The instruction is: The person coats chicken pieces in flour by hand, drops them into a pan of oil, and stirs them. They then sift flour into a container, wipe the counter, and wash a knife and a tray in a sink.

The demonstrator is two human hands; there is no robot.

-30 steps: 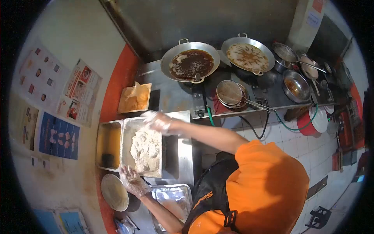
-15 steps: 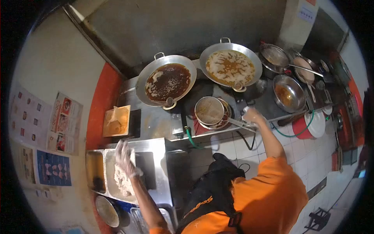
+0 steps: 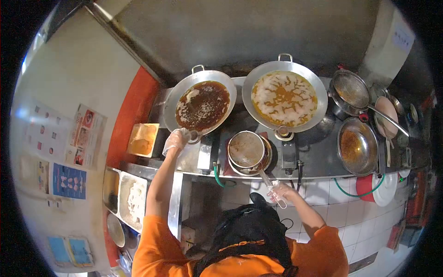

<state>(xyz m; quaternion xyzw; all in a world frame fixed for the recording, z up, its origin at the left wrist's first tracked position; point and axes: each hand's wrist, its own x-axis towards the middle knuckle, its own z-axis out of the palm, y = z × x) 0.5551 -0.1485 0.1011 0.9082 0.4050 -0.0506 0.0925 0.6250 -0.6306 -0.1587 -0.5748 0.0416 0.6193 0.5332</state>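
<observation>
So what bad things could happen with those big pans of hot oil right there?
The gloved left hand is right at the rim of the wok of dark oil; a splash could burn it, and the thin glove may not help much. The right hand holds the strainer by its handle tip, out past the counter edge, so it might tip or drip. The foamy wok looks quite full and could bubble over.

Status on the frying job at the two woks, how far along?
Done: pale breaded pieces sit coated in the steel tray. In hand: gloved left hand reaches at the rim of the dark-oil steel wok; right hand grips the handle of the round wire skimmer. Left: nothing visibly frying in either wok; foamy-oil wok untouched.
</observation>
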